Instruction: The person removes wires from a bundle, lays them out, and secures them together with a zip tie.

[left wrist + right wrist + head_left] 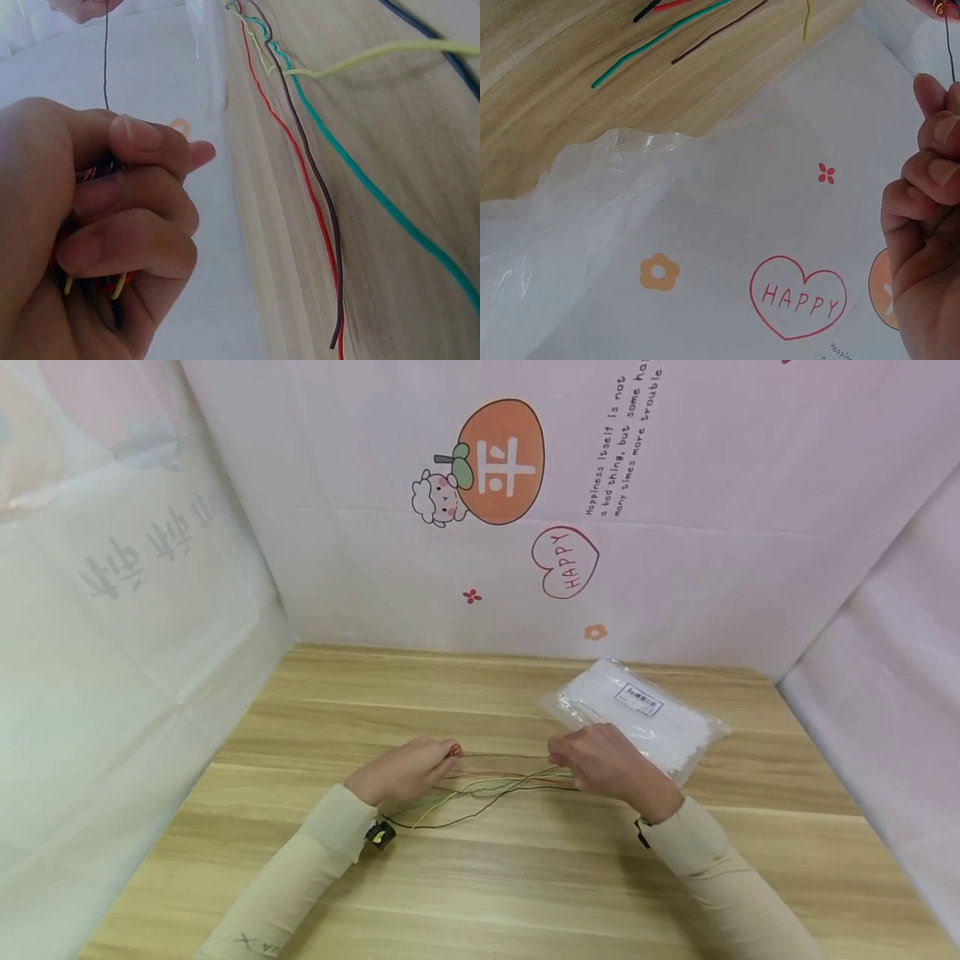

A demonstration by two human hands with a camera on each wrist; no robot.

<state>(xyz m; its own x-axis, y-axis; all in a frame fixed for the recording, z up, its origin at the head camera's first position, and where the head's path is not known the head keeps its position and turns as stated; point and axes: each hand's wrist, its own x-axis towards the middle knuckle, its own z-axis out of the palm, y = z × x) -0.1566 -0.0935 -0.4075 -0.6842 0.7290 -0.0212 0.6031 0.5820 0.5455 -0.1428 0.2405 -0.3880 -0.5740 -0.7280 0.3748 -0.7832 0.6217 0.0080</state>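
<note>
My left hand [408,770] grips a coiled bundle of red, yellow and dark wires; a red bit of the bundle [454,749] shows at its fingertips. From that hand a thin dark wire [504,756] runs fairly straight to my right hand [609,763], whose curled fingers hold its other end. Below the stretched wire, several loose wires cross on the table: a green wire [382,199], a red wire [289,135], a brown wire [316,172], a yellow wire [375,52] and a black wire [450,822]. The palm hides most of the bundle in the left wrist view.
Behind my right hand lies a clear plastic bag [596,689] of white contents with a barcode label [639,699]. The wood-grain table [480,902] is bordered at the back and sides by a printed white cloth [360,568].
</note>
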